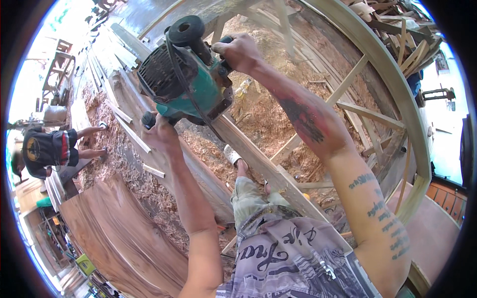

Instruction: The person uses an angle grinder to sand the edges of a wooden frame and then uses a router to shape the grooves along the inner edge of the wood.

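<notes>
Both of my hands hold a teal and black plunge router [191, 82] over a wooden frame. My left hand [164, 135] is closed round the dark side handle nearest me. On the opposite handle, my right hand [241, 53] is closed as well, its arm stretched out. A black cord hangs in a loop across the router's body. Under the tool runs a long pale wooden rail [253, 154], part of the frame; the router's base seems to sit at its far end, but the contact point is hidden. A broad curved frame piece [397, 79] arches round on the right.
Wood shavings [278, 114] cover the ground, with loose strips among them. A large brown wooden panel [119, 233] lies at lower left. Scrap wood [402, 35] is heaped at upper right. Another person [49, 151] stands at far left. My sandalled foot [232, 155] is beside the rail.
</notes>
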A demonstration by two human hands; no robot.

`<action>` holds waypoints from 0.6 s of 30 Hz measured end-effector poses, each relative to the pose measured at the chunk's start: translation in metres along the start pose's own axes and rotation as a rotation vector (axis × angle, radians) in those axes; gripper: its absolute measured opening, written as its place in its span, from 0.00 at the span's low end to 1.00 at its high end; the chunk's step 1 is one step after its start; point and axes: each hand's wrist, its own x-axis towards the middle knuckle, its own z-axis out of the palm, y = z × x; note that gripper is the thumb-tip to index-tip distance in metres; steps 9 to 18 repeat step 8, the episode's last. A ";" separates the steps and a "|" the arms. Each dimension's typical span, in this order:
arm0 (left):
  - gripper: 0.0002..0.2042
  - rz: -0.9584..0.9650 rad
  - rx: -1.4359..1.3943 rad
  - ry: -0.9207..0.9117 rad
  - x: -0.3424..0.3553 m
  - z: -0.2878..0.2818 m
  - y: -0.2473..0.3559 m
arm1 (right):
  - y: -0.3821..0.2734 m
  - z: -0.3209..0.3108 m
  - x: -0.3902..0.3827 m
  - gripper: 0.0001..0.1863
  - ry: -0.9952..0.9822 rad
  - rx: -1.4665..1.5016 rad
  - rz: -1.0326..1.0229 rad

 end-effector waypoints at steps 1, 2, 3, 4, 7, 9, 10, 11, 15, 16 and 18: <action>0.02 0.027 0.018 0.027 0.003 0.005 0.000 | 0.026 0.013 0.015 0.12 0.054 -0.154 -0.281; 0.02 0.029 0.023 0.028 0.007 0.001 -0.003 | 0.020 0.017 0.015 0.12 0.051 -0.149 -0.280; 0.02 0.045 0.055 0.005 0.013 -0.004 -0.007 | 0.013 0.019 0.016 0.13 0.043 -0.048 -0.191; 0.03 0.060 0.087 -0.019 0.019 -0.009 -0.011 | 0.007 0.023 0.017 0.14 0.034 0.053 -0.102; 0.03 0.182 0.338 -0.079 0.047 -0.019 -0.034 | 0.019 0.031 0.041 0.15 0.086 -0.220 -0.358; 0.03 0.185 0.336 -0.080 0.054 -0.018 -0.037 | 0.019 0.035 0.047 0.15 0.089 -0.219 -0.360; 0.03 0.185 0.336 -0.080 0.054 -0.018 -0.037 | 0.019 0.035 0.047 0.15 0.089 -0.219 -0.360; 0.03 0.185 0.336 -0.080 0.054 -0.018 -0.037 | 0.019 0.035 0.047 0.15 0.089 -0.219 -0.360; 0.03 0.185 0.336 -0.080 0.054 -0.018 -0.037 | 0.019 0.035 0.047 0.15 0.089 -0.219 -0.360; 0.03 0.185 0.336 -0.080 0.054 -0.018 -0.037 | 0.019 0.035 0.047 0.15 0.089 -0.219 -0.360; 0.03 0.185 0.336 -0.080 0.054 -0.018 -0.037 | 0.019 0.035 0.047 0.15 0.089 -0.219 -0.360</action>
